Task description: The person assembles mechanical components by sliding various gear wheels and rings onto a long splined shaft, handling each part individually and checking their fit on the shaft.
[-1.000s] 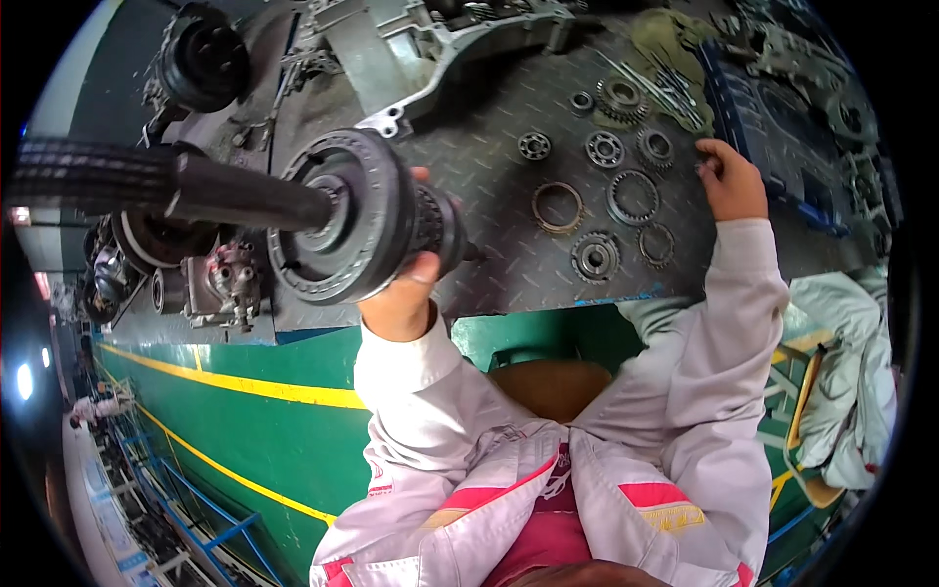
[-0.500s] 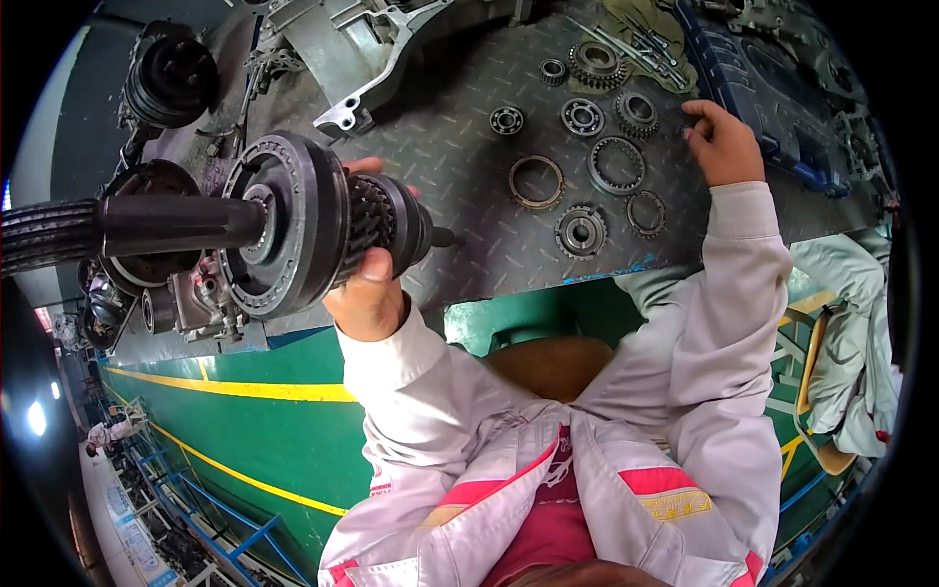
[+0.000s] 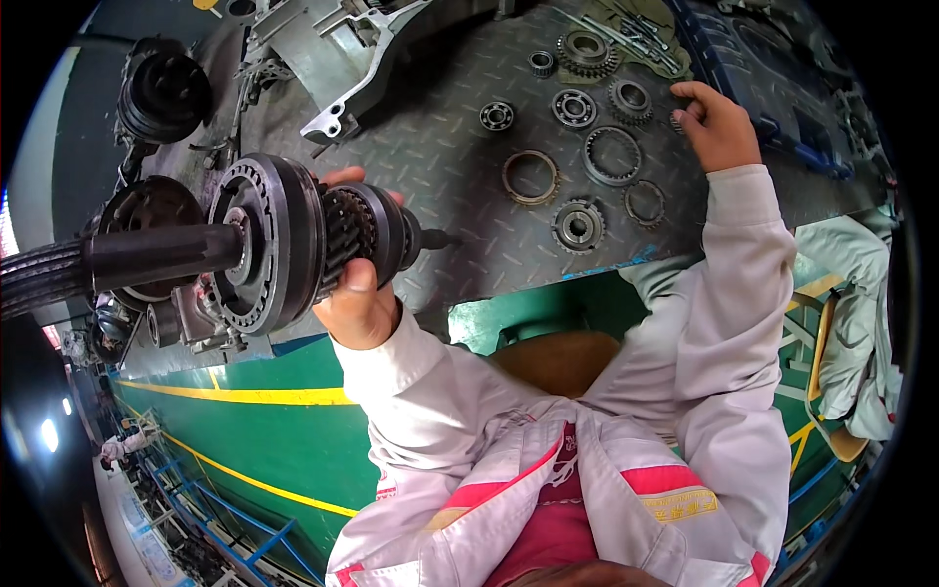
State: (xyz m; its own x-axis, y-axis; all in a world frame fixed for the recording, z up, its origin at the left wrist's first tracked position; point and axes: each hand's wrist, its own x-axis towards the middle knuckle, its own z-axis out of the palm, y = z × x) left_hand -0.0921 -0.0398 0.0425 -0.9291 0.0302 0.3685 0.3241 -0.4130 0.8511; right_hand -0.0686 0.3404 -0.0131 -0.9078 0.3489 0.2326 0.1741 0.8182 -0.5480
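Observation:
My left hand (image 3: 358, 311) is wrapped round the geared part of a heavy transmission shaft assembly (image 3: 284, 240). The assembly lies roughly level above the table's left part, its splined end pointing left and its thin end right. Over the right of the table, my right hand (image 3: 722, 125) is curled, with a small ribbed metal piece (image 3: 675, 121), mostly hidden, at its fingertips. Beside that hand lie a gear (image 3: 630, 102), a ball bearing (image 3: 574, 109) and a toothed ring (image 3: 612, 156). Nearer me are a synchronizer hub (image 3: 578, 227), a thin ring (image 3: 644, 203) and a brass-coloured ring (image 3: 531, 178).
The parts lie on a dark tread-plate table (image 3: 450, 176). A cast metal housing (image 3: 342, 68) stands at the back, and a blue casing (image 3: 773, 88) at the right. Several bolts (image 3: 626, 39) lie on a cloth. Dark drums (image 3: 164, 96) and a stool (image 3: 558, 367) are also about.
The shaft assembly in my left hand has moved slightly left and toward me. The table parts appear shifted a little up and left in the picture. My right hand keeps its curled pose.

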